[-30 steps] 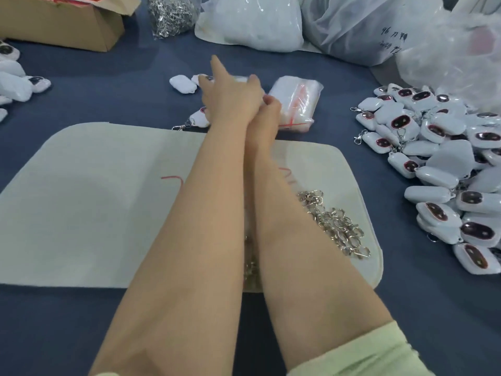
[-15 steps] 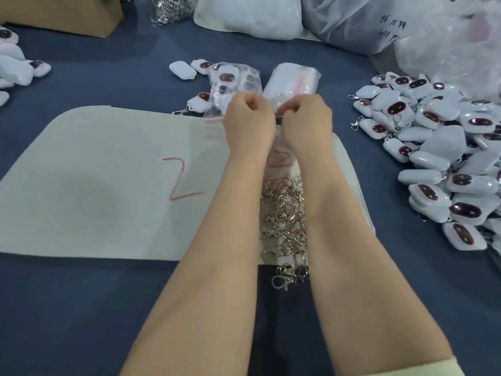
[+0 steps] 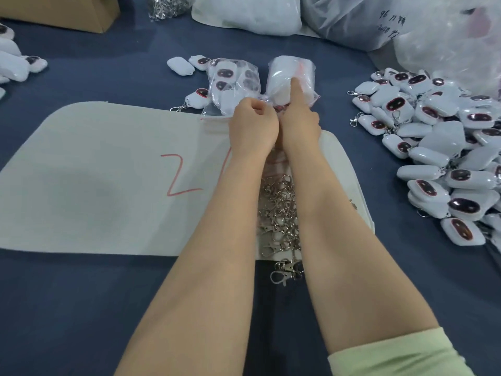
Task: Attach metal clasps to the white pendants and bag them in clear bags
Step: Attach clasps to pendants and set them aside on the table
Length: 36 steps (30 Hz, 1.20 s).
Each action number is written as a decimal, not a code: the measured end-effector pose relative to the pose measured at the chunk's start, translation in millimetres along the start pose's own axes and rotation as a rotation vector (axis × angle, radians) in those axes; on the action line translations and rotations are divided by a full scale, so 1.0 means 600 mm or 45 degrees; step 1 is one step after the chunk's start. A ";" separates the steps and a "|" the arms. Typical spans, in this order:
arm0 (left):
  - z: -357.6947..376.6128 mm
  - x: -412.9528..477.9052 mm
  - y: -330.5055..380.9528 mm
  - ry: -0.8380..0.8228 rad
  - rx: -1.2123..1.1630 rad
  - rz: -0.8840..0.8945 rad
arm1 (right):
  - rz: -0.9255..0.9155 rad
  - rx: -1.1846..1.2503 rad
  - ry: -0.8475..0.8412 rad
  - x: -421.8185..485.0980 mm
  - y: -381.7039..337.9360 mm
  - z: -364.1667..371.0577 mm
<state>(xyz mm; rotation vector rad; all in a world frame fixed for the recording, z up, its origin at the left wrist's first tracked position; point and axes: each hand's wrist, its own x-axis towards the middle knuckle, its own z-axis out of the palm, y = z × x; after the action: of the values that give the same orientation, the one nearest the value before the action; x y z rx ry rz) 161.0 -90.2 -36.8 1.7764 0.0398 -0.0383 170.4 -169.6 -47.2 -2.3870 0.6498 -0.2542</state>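
My left hand (image 3: 252, 126) is a closed fist pinching the edge of a thin clear bag (image 3: 276, 158) that hangs under both wrists. My right hand (image 3: 299, 120) presses against the left one and also holds that bag. Its forefinger is stretched forward onto a stack of empty clear bags (image 3: 303, 69). Just left of the stack lies a filled bag of white pendants (image 3: 233, 80). A heap of metal clasps (image 3: 279, 210) lies between my forearms on the white mat (image 3: 95, 172). Loose white pendants (image 3: 433, 137) with dark oval faces are piled at the right.
A few single pendants (image 3: 180, 65) lie beyond the mat, and more (image 3: 16, 66) sit at the far left. A cardboard box (image 3: 67, 12), a bag of metal parts (image 3: 168, 6) and large plastic sacks (image 3: 352, 20) line the far edge of the blue table.
My hands drew back from the far bags a second ago, holding a clear bag between them. Since then they have closed together, and the right forefinger now reaches onto the bag stack.
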 end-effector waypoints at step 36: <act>0.003 0.018 -0.001 -0.070 0.264 0.193 | 0.143 0.288 0.426 0.008 -0.007 -0.007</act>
<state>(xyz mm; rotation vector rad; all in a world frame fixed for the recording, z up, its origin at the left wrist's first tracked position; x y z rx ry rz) 171.6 -91.9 -38.2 1.9796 -0.1434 0.0194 174.8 -171.3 -41.2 -2.1012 0.8554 -0.6524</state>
